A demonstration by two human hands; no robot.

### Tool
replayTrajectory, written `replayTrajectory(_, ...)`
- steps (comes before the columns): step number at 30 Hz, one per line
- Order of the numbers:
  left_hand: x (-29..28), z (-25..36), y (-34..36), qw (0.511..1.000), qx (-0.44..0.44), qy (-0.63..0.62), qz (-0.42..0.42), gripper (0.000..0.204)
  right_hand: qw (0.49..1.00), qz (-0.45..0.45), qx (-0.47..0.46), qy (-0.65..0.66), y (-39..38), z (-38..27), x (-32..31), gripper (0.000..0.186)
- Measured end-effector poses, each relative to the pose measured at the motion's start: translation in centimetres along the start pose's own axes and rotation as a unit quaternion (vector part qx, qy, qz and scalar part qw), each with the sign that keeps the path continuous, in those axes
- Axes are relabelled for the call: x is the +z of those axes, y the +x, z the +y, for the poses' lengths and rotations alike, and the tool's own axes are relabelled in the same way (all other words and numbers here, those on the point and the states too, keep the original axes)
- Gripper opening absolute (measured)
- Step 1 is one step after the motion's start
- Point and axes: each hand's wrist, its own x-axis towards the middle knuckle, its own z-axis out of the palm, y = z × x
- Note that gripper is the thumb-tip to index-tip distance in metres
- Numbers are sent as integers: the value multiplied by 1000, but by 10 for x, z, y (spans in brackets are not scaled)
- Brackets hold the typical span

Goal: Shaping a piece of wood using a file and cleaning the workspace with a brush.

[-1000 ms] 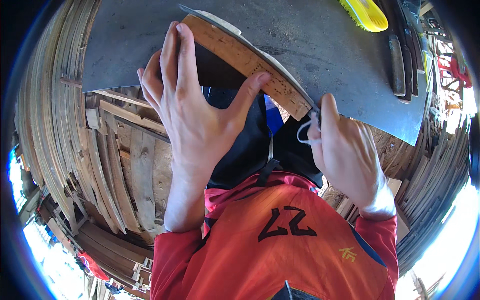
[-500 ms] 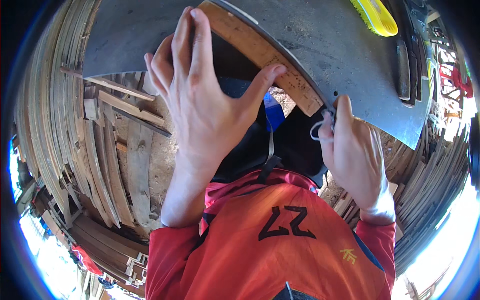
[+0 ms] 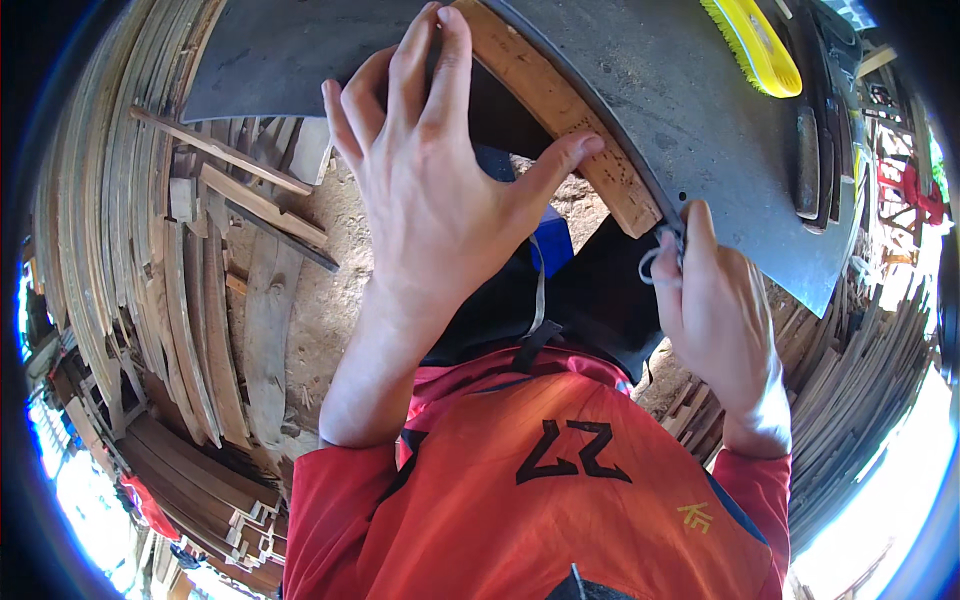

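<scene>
1. A grey bench is stretching beyond the hands, with planks lying to its left.
2. The right hand is clasping a dark strip by its near end; a grey cord is looping out there.
3. The left hand is lying with fingers spread, touching a wooden block.
4. The block is slanting along the bench's near edge, the strip following its far side.
5. Farther off, a yellow brush and dark tools are lying.
</scene>
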Motion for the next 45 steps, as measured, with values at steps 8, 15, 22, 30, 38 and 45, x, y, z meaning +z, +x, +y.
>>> replayTrajectory(8,-5,-3,0,1000,-3,7,-2,102,999,-32,34,7,-14,1,-4,17)
replayTrajectory(15,-3,-1,1,999,-45,1,-16,102,1000,1,-11,11,4,-3,-1,18)
replayTrajectory(22,-5,3,3,998,-47,-2,-29,104,998,-24,24,52,-14,13,-5,23)
replayTrajectory(30,-12,4,2,998,-36,19,-44,105,964,66,26,258,-45,57,-42,32)
replayTrajectory(38,-8,8,5,997,-36,45,-48,103,968,179,-6,174,-25,59,-52,26)
replayTrajectory(45,-2,12,13,998,-25,36,-54,103,983,145,36,106,-32,57,-50,18)
